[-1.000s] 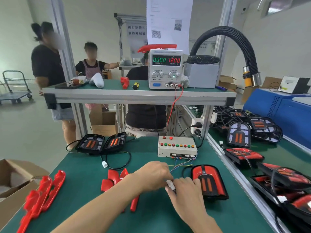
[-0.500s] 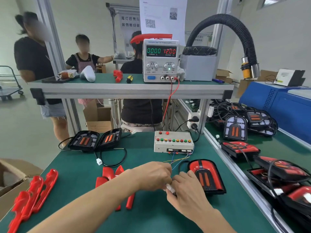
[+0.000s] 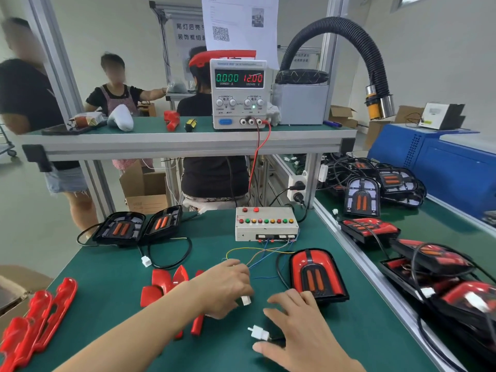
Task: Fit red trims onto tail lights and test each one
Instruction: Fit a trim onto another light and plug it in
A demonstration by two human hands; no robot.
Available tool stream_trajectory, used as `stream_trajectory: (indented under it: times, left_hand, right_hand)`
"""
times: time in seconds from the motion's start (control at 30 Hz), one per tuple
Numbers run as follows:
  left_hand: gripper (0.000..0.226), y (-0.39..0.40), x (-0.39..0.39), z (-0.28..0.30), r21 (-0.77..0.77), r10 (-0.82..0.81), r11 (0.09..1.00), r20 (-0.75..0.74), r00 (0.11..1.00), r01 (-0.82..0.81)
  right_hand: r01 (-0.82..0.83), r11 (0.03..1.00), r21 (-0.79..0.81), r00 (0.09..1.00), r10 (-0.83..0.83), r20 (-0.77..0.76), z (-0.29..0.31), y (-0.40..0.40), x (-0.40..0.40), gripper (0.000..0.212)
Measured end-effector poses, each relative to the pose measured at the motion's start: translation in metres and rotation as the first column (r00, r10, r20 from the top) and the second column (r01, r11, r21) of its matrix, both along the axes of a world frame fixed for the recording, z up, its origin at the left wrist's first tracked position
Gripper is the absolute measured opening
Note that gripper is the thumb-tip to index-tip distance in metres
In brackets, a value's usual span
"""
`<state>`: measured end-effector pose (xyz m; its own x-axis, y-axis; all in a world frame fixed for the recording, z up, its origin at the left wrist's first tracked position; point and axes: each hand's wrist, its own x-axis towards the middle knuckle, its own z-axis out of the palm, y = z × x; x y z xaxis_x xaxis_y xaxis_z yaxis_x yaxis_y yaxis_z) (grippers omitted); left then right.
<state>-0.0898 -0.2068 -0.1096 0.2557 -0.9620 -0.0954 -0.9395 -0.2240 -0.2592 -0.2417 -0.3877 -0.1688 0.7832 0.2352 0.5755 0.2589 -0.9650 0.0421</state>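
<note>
White plastic is the thing to watch: two connector halves, apart. Left hand [image 3: 225, 288] pinches the tester-side plug [image 3: 245, 300] at its fingertips, with the thin coloured leads [image 3: 257, 257] running back from that hand to the test box [image 3: 265, 226]. Right hand [image 3: 300, 326] is spread flat and low over the desk [image 3: 120, 264], fingers wide, holding nothing that I can see. The lamp-side plug [image 3: 258, 332] lies on the desk just by the thumb; whether the thumb touches it I can't tell. Its black cable disappears under the palm.

Key relation: lamp plug sits nearer the person and slightly right of the tester plug, with a gap between them. Its pins face left and a little away, roughly toward the left hand. So the mating axis is nearly lined up already.

Trimmed tail light [image 3: 316, 275] lies flat just beyond the right hand, rounded end away, close to the fingertips. Supply [image 3: 239, 92] reads zero current, twelve volts.

Judgement: right hand is nearer both lamp and its plug, so any next grab is its job.
</note>
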Motion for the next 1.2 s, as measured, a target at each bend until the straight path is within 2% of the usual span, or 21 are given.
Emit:
stream_trajectory:
  times: [0.1, 0.17, 0.2, 0.23, 0.27, 0.3, 0.33, 0.37, 0.43, 0.5, 0.6, 0.67, 0.77, 0.83, 0.9, 0.93, 1.0, 1.07, 1.1, 1.17, 1.2]
  left_hand:
    - [0.064, 0.011, -0.011, -0.001, -0.061, 0.063, 0.996, -0.02, 0.998, -0.064]
    - [0.061, 0.014, -0.025, 0.0, -0.265, 0.06, 0.962, -0.021, 0.998, -0.064]
    - [0.047, 0.014, -0.033, 0.0, -0.389, 0.037, 0.919, -0.074, 0.997, -0.063]
    - [0.031, 0.013, -0.043, -0.002, -0.485, 0.0, 0.871, -0.148, 0.989, -0.072]
    - [0.025, 0.012, -0.053, -0.006, -0.532, -0.039, 0.843, -0.213, 0.976, -0.082]
    - [0.031, 0.01, -0.064, -0.009, -0.52, -0.065, 0.849, -0.274, 0.96, -0.091]
    - [0.038, 0.007, -0.073, -0.013, -0.475, -0.086, 0.877, -0.301, 0.95, -0.072]
    - [0.041, 0.004, -0.08, -0.019, -0.422, -0.097, 0.906, -0.245, 0.964, -0.016]
    - [0.042, -0.006, -0.09, -0.027, -0.248, -0.084, 0.967, -0.072, 0.994, 0.064]
    - [0.041, -0.015, -0.098, -0.027, -0.222, -0.012, 0.975, 0.005, 1.0, 0.013]
    - [0.042, -0.021, -0.106, -0.031, -0.29, 0.117, 0.951, 0.005, 0.993, -0.111]
    - [0.047, -0.022, -0.114, -0.034, -0.33, 0.196, 0.925, -0.011, 0.981, -0.189]
    - [0.051, -0.024, -0.131, -0.035, -0.392, 0.326, 0.857, -0.092, 0.941, -0.335]
    - [0.049, -0.029, -0.142, -0.029, -0.423, 0.347, 0.82, -0.171, 0.922, -0.387]
    - [0.036, -0.029, -0.146, -0.025, -0.408, 0.292, 0.815, -0.326, 0.899, -0.412]
    - [0.03, -0.031, -0.148, -0.024, -0.454, 0.287, 0.76, -0.409, 0.866, -0.466]
    - [0.023, -0.036, -0.156, -0.016, -0.503, 0.193, 0.572, -0.686, 0.702, -0.648]
    - [0.011, -0.044, -0.162, -0.012, -0.515, 0.099, 0.363, -0.807, 0.582, -0.776]
    - [0.018, -0.047, -0.165, -0.011, -0.483, 0.088, 0.296, -0.845, 0.527, -0.824]
    - [0.029, -0.053, -0.166, -0.012, -0.354, -0.012, 0.197, -0.933, 0.359, -0.914]
    - [0.033, -0.055, -0.166, -0.015, -0.278, -0.097, 0.183, -0.959, 0.264, -0.943]
  right_hand:
    - [0.009, 0.982, 0.187, 0.996, -0.026, 0.088, 0.005, -0.017, -0.02, 0.054]
    - [0.156, 0.881, 0.447, 0.968, -0.227, 0.109, 0.012, -0.035, -0.033, 0.044]
    - [0.276, 0.757, 0.593, 0.925, -0.376, 0.049, 0.017, -0.046, -0.038, 0.036]
    - [0.389, 0.594, 0.704, 0.872, -0.485, -0.073, 0.022, -0.058, -0.043, 0.028]
    - [0.495, 0.421, 0.76, 0.819, -0.517, -0.247, 0.027, -0.071, -0.044, 0.03]
    - [0.588, 0.279, 0.759, 0.77, -0.482, -0.419, 0.031, -0.083, -0.043, 0.04]
    - [0.649, 0.179, 0.74, 0.736, -0.395, -0.55, 0.032, -0.095, -0.039, 0.048]
    - [0.674, 0.109, 0.73, 0.727, -0.27, -0.631, 0.032, -0.102, -0.034, 0.049]
    - [0.662, -0.025, 0.749, 0.749, -0.033, -0.662, 0.031, -0.106, -0.022, 0.042]
    - [0.629, -0.12, 0.768, 0.777, 0.072, -0.625, 0.028, -0.105, -0.014, 0.039]
    - [0.595, -0.148, 0.79, 0.803, 0.138, -0.579, 0.025, -0.1, -0.011, 0.036]
    - [0.543, -0.181, 0.82, 0.84, 0.126, -0.528, 0.022, -0.097, -0.016, 0.036]
    - [0.409, -0.231, 0.883, 0.912, 0.095, -0.398, 0.022, -0.096, -0.035, 0.036]
    - [0.33, -0.264, 0.906, 0.944, 0.096, -0.316, 0.027, -0.088, -0.05, 0.035]
    - [0.314, -0.197, 0.929, 0.949, 0.091, -0.302, 0.034, -0.075, -0.064, 0.035]
    - [0.332, -0.148, 0.932, 0.943, 0.089, -0.322, 0.039, -0.066, -0.071, 0.033]
    - [0.371, -0.093, 0.924, 0.927, 0.098, -0.362, 0.048, -0.05, -0.084, 0.035]
    - [0.412, -0.015, 0.911, 0.909, 0.083, -0.41, 0.049, -0.035, -0.096, 0.048]
    - [0.414, 0.001, 0.91, 0.908, 0.075, -0.413, 0.048, -0.028, -0.103, 0.048]
    - [0.391, -0.059, 0.919, 0.917, 0.106, -0.384, 0.043, -0.016, -0.112, 0.038]
    - [0.355, -0.131, 0.925, 0.932, 0.128, -0.34, 0.041, -0.012, -0.116, 0.033]
